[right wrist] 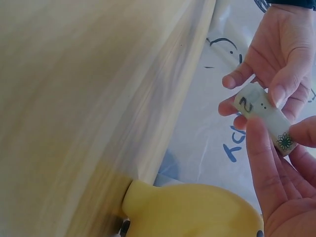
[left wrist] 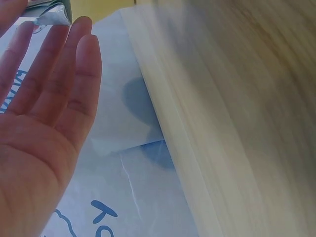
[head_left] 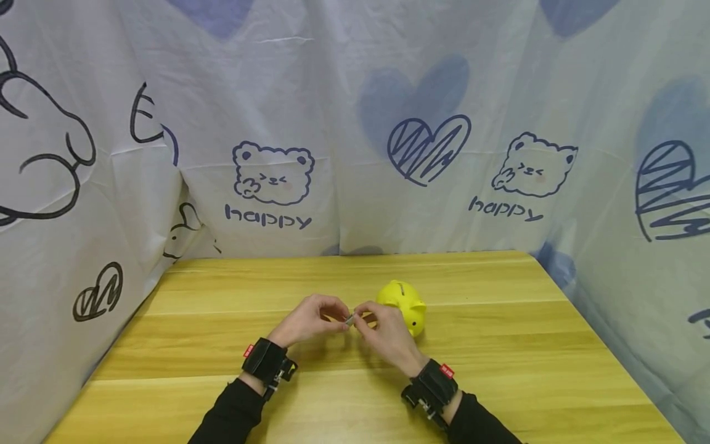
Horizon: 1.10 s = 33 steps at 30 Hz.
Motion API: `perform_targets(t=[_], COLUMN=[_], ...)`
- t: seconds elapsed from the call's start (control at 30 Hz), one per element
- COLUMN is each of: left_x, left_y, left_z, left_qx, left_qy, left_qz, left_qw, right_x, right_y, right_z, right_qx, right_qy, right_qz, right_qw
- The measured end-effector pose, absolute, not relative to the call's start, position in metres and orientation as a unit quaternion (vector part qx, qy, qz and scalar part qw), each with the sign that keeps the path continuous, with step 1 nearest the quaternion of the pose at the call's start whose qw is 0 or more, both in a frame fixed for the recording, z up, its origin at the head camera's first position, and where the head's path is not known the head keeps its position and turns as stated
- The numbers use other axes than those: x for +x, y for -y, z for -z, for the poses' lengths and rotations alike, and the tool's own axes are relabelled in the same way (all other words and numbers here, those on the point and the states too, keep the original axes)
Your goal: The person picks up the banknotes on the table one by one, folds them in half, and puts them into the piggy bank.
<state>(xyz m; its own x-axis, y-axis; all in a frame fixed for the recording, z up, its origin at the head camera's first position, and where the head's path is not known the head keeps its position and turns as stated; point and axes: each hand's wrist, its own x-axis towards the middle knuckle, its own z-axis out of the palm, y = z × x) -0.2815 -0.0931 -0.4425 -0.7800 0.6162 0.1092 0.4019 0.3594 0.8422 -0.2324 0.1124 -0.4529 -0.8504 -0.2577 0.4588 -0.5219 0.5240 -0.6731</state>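
A small folded banknote, pale with a green flower print, spans the gap between both hands. My left hand pinches one end with thumb and fingers. At the other end, the fingertips of my right hand grip the note. The left wrist view catches its folded layers at the top edge, above the left fingers. Just beyond the right hand stands a yellow piggy bank with a slot on top, partly covered by that hand in the head view. Its rounded side also appears low in the right wrist view.
The wood-grain table extends around both hands. A white cloth with hearts and bear drawings hangs behind it and along both sides. Each wrist wears a black strap with a small camera.
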Motion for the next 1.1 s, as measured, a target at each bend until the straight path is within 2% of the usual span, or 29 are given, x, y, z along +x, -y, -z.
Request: perform_targets(t=[0.43, 0.73, 1.1], left_x=[-0.282, -0.267, -0.280], left_y=[0.095, 0.092, 0.093], left_z=[0.442, 0.419, 0.441], left_qx=[0.325, 0.333, 0.339], left_qy=[-0.815, -0.794, -0.794], left_qz=[-0.469, -0.492, -0.492], left_qw=[0.098, 0.126, 0.115], right_x=[-0.234, -0.234, -0.233], right_y=[-0.113, -0.113, -0.111], right_z=[0.453, 0.455, 0.455], right_qx=[0.218, 0.205, 0.213], right_qy=[0.835, 0.826, 0.807], right_qz=[-0.489, -0.511, -0.539], right_qw=[0.127, 0.123, 0.115])
